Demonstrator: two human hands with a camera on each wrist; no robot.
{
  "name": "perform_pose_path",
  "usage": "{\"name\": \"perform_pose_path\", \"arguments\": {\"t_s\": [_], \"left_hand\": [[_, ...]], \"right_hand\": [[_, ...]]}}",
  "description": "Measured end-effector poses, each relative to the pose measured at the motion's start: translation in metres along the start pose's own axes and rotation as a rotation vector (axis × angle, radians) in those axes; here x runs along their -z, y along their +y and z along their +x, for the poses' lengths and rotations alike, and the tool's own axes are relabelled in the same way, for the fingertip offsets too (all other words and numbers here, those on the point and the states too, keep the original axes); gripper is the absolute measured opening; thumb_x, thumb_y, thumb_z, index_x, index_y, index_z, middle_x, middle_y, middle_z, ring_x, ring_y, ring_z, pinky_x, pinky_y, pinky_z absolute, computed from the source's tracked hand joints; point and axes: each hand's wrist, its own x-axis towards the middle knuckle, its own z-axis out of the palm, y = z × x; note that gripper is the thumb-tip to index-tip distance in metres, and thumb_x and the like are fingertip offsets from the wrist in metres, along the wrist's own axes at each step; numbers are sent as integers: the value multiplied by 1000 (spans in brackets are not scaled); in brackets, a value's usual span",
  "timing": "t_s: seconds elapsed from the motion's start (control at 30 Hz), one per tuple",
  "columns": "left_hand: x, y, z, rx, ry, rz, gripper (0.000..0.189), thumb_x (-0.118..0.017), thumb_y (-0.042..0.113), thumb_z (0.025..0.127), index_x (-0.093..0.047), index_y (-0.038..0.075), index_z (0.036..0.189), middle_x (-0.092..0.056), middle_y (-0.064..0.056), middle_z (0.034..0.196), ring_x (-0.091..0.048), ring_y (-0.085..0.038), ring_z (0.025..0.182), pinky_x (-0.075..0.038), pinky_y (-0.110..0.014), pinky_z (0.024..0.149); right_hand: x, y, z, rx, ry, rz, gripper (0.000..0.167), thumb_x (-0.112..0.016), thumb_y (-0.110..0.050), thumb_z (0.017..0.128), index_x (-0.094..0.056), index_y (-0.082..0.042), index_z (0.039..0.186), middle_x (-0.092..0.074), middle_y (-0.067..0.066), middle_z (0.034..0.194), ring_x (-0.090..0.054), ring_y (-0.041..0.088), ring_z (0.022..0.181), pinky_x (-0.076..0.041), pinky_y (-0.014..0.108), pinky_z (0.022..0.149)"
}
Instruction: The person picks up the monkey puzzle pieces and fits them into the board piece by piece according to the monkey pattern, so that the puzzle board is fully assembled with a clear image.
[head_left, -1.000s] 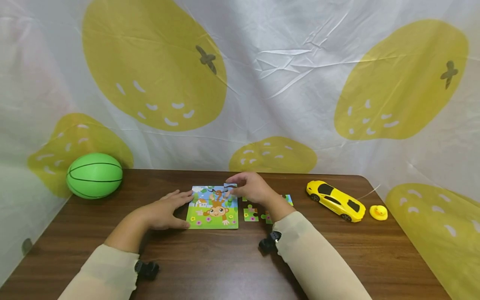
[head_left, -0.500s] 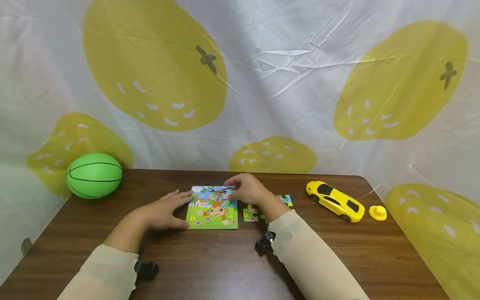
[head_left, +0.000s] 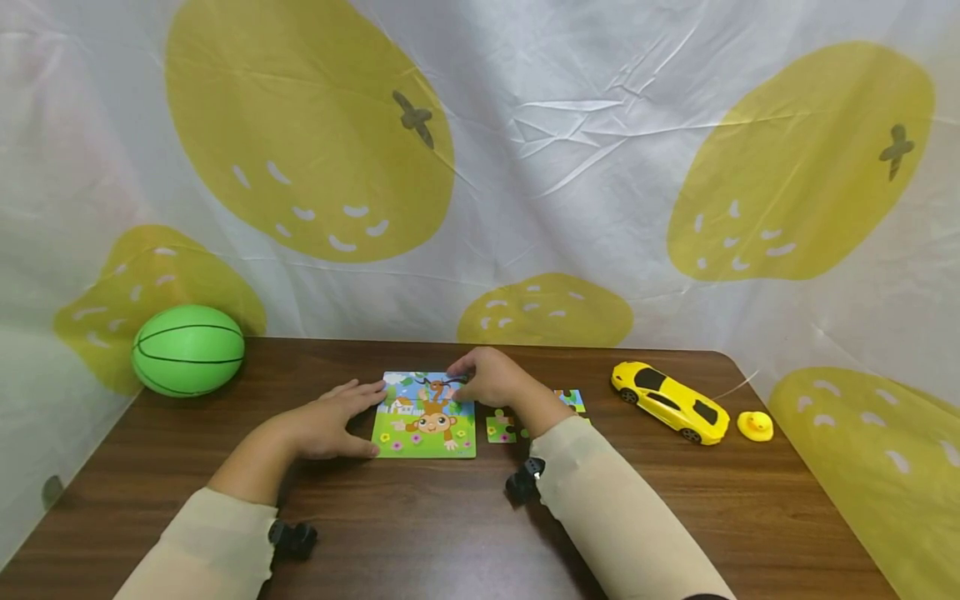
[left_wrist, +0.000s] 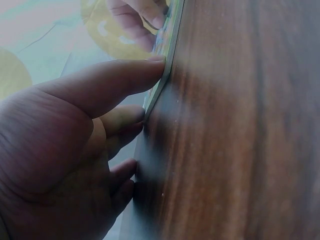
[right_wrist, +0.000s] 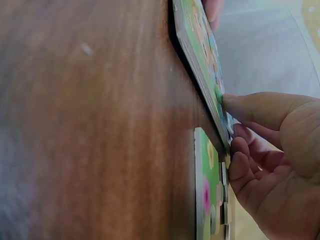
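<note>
A square monkey jigsaw puzzle (head_left: 427, 429) lies flat on the brown table, mostly filled with its picture. My left hand (head_left: 330, 425) rests at its left side, thumb on the near corner and the other fingers spread along the edge. At the far right corner my right hand (head_left: 491, 379) pinches a jigsaw piece (right_wrist: 230, 121) between thumb and fingers. The right wrist view shows that piece tilted at the board's edge, largely hidden by the fingers. Loose jigsaw pieces (head_left: 501, 428) lie right of the board, partly under my right wrist.
A green ball (head_left: 189, 350) sits at the table's back left. To the right stand a yellow toy car (head_left: 670, 402) with a thin antenna and a small yellow rubber duck (head_left: 755, 426). A white curtain (head_left: 562, 167) with yellow fruit prints hangs behind the table (head_left: 405, 533).
My right hand has lowered the jigsaw piece onto the board's far right corner and shifted slightly left. Its forearm has swung a little left too. The left hand stays in place.
</note>
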Motion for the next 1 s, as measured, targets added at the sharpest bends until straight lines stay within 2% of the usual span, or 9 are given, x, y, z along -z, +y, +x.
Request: {"name": "perform_pose_path", "arguments": {"t_s": [0.37, 0.53, 0.63, 0.77, 1.0], "left_hand": [[0, 0, 0, -1, 2, 3, 95, -82, 49, 91, -38, 13, 167, -26, -9, 179, -10, -49, 167, -17, -76, 128], [0, 1, -1, 0, 1, 6, 95, -82, 49, 91, -38, 13, 168, -27, -9, 179, -11, -49, 167, -17, -76, 128], [0, 1, -1, 4, -1, 8, 96, -82, 50, 91, -37, 14, 168, -26, -9, 180, -10, -48, 167, -17, -76, 128], [0, 1, -1, 5, -2, 11, 96, -81, 50, 91, -37, 15, 168, -25, -8, 180, -10, -48, 167, -17, -76, 128], [1, 0, -1, 3, -3, 7, 96, -82, 50, 91, -37, 15, 168, -25, -8, 180, -9, -48, 167, -15, -76, 129]], "right_hand": [[2, -4, 1, -15, -39, -24, 34, -84, -16, 94, -79, -10, 126, -78, 7, 130, -70, 28, 129, -56, 44, 111], [4, -3, -2, -5, -19, -9, 35, -84, -18, 93, -79, -11, 127, -78, 6, 130, -70, 27, 128, -56, 44, 110], [8, 0, -8, 8, 13, 19, 37, -84, -20, 94, -78, -12, 130, -77, 5, 130, -71, 25, 122, -59, 44, 103], [14, 6, -19, 14, 44, 58, 39, -81, -22, 96, -76, -15, 134, -76, 5, 127, -71, 20, 107, -61, 37, 87], [28, 23, -40, -11, 89, 128, 40, -80, -24, 97, -74, -18, 136, -75, 4, 125, -69, 19, 99, -59, 34, 77]]}}
